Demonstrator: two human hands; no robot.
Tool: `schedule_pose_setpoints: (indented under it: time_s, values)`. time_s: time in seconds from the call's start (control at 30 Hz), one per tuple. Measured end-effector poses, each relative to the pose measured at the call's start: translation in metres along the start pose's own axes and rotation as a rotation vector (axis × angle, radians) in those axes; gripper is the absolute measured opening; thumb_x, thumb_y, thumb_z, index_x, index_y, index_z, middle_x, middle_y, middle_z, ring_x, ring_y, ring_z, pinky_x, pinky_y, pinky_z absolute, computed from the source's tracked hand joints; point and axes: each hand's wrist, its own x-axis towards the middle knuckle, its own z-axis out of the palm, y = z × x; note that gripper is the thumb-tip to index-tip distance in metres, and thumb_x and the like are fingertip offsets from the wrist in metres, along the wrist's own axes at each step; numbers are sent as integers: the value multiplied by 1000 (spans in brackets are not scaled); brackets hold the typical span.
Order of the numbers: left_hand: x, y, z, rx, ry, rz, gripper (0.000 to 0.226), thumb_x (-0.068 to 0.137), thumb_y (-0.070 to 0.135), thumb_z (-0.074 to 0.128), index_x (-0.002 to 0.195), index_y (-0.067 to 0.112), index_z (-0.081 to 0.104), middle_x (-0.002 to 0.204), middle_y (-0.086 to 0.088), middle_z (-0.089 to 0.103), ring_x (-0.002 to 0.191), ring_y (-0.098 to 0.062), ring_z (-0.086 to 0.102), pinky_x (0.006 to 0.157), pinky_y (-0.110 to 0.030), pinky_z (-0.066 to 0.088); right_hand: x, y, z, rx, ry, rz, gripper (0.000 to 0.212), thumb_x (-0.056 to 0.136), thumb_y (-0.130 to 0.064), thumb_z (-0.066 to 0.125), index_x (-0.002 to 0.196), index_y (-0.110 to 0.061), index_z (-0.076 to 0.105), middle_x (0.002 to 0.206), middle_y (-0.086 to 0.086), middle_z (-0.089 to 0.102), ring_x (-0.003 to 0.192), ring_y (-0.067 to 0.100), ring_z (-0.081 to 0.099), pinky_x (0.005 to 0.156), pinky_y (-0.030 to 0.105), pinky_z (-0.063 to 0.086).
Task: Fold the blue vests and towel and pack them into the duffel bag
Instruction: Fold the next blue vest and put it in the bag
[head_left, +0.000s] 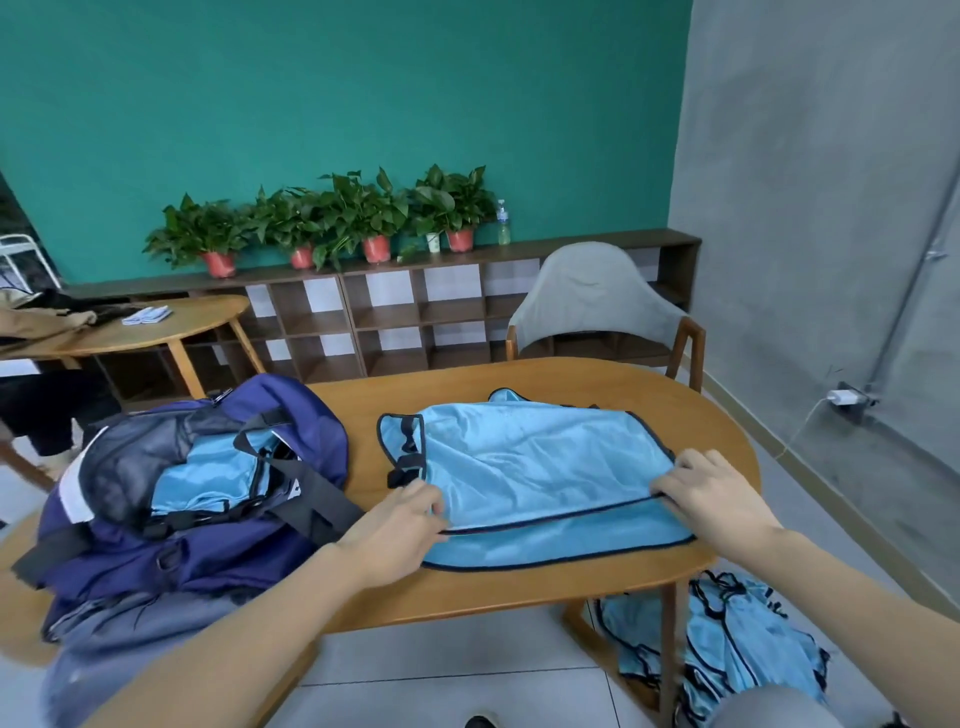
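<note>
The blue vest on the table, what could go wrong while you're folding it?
The blue vest has its near hem right at the table edge, so it could slide off toward the pile of vests below. Each hand, left hand and right hand, pinches only the hem, so the slippery-looking cloth might slip from the fingers and fold crooked. The duffel bag also looks quite full and overhangs the table, so it might tip.
</note>
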Motion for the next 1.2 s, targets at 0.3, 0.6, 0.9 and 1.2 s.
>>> schedule_pose_setpoints:
  time_s: [0.3, 0.6, 0.9, 1.2]
  values:
    - [-19, 19, 16, 11, -119, -164, 40, 94, 1, 48, 123, 28, 41, 92, 1, 63, 85, -25, 53, 85, -35, 48, -29, -4, 9, -56, -208, -155, 58, 54, 8, 81, 94, -29, 62, 97, -7, 65, 70, 16, 59, 63, 28, 51]
    - [-30, 19, 28, 2, 2, -44, 30, 91, 16, 60, 115, 26, 74, 112, 11, 71, 103, -10, 65, 94, -25, 39, -36, 0, 3, -38, -90, -203, 13, 85, -26, 70, 96, -24, 76, 99, -7, 71, 98, 20, 66, 77, 32, 52]
    - [-60, 48, 34, -36, -26, -186, 76, 89, 82, 35, 132, 29, 66, 144, 11, 55, 136, -4, 48, 115, -22, 23, -76, -25, -2, 72, -58, -64, 58, 92, -64, 42, 99, -20, 80, 112, -2, 75, 103, 17, 71, 83, 34, 60]
    - [-74, 74, 7, -184, 306, -358, 17, 95, 38, 62, 92, 29, 76, 92, 18, 73, 83, -6, 62, 84, -19, 44, -82, -36, -29, 147, 47, 1, 23, 64, -19, 95, 79, -25, 78, 78, -12, 70, 76, 16, 68, 64, 31, 53]
